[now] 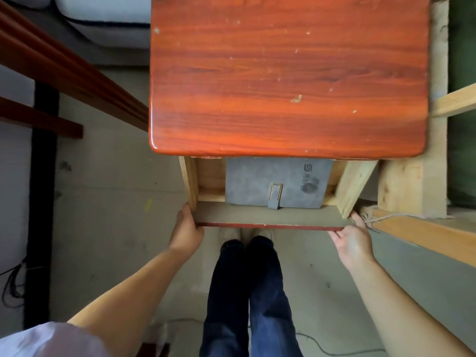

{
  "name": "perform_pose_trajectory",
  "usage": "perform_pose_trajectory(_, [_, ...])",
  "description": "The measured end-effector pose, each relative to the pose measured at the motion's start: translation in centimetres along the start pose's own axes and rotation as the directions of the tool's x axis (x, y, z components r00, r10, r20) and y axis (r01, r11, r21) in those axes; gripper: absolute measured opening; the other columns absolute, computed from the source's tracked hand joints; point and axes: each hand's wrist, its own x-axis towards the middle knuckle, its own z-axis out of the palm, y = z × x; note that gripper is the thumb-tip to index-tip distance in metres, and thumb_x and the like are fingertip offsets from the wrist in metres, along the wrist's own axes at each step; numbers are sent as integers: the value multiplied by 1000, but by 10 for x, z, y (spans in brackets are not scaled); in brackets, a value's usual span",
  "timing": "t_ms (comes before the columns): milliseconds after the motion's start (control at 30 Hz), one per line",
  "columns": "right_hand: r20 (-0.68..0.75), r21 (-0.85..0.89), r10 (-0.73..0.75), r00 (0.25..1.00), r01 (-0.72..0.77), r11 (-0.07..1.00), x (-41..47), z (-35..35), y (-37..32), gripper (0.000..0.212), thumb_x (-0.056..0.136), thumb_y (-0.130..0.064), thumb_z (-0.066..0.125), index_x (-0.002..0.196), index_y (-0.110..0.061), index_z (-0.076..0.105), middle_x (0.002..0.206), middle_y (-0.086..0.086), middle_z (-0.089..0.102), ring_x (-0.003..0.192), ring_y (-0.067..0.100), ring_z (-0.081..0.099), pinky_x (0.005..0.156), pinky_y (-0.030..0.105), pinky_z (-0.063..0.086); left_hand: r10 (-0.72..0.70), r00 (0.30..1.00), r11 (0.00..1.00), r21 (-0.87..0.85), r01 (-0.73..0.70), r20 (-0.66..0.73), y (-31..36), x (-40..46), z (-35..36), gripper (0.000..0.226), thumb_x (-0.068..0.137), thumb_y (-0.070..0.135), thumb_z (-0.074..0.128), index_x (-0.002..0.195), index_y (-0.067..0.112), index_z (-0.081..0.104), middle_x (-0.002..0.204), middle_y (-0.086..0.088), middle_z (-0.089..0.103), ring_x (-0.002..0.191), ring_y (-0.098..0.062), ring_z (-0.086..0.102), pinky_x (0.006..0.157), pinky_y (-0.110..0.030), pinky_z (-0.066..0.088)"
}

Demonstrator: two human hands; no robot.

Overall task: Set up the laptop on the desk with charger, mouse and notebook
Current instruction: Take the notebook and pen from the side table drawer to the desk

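A red-brown wooden desk (288,78) fills the upper middle, its top bare. Under its front edge a drawer (268,217) is pulled out. A grey notebook (275,185) with a clasp strap and a logo lies flat inside it, partly hidden by the desk top. My left hand (186,229) grips the drawer front's left end. My right hand (354,239) grips its right end. No laptop, charger or mouse shows.
A dark red wooden rail (64,73) runs diagonally at the left. Pale timber beams (412,181) and a plank (425,235) stand right of the desk. My legs (249,292) are below the drawer. Cables (14,284) lie on the concrete floor at left.
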Motion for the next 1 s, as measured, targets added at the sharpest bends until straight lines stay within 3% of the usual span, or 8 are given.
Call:
perform_pose_trajectory(100, [-25,-26,-6,1000,5,1000,-4,5,1,69,84,17,19,142,-18,24,139,19,45,113,35,55,101,47,42,-39,999,999,-20,39,9,5,-7,1,69,84,2,52,144,12,21,141,-16,34,121,-33,47,102,-39,42])
perform_pose_trajectory(200, [-76,-224,4,997,-21,974,-29,15,-1,55,93,0,26,142,-22,15,124,18,56,92,33,67,81,42,55,-3,978,1000,18,7,-210,23,-34,0,77,81,-3,51,148,10,13,153,-17,18,138,-36,24,113,-49,28])
perform_pose_trajectory(300, [49,-672,-191,980,174,720,-64,21,0,46,92,-11,34,137,-19,27,87,1,67,65,19,66,53,28,44,182,924,982,18,-187,-337,53,-54,2,70,75,-8,54,140,3,31,140,-24,34,131,-40,30,108,-50,30])
perform_pose_trajectory(433, [314,-750,-455,833,512,419,-62,41,-19,36,92,-13,38,126,-13,50,113,8,66,106,27,60,92,37,45,218,959,951,-180,-250,-181,100,-26,0,59,87,7,54,142,6,30,141,-17,37,131,-29,37,106,-31,30])
perform_pose_trajectory(567, [275,-759,-372,887,437,482,-18,76,-43,43,96,-31,35,134,-11,40,137,13,49,123,31,47,100,39,36,-14,1000,915,-404,10,-7,129,25,-4,54,93,36,52,139,13,36,139,-13,48,128,-30,46,105,-37,39])
perform_pose_trajectory(833, [193,-697,-351,916,380,608,-9,71,-42,41,97,-36,29,114,-6,51,114,18,57,90,26,48,80,34,35,-56,998,838,-543,57,18,130,27,-5,44,91,37,55,125,10,51,126,-10,59,112,-26,57,96,-39,48])
perform_pose_trajectory(933, [164,-756,-353,921,347,555,-33,55,-34,41,98,-34,27,112,-4,51,106,16,56,92,31,50,82,39,39,-71,985,750,-642,159,160,122,0,-12,41,85,43,63,114,15,52,122,-6,61,94,-17,64,75,-34,56])
perform_pose_trajectory(1000, [177,-711,-375,910,382,590,-53,39,-23,38,99,-31,28,110,-3,51,103,15,55,88,28,49,76,32,34,-26,963,760,-620,193,267,112,-22,-17,34,83,40,67,108,17,60,122,-8,65,90,-18,68,77,-35,57])
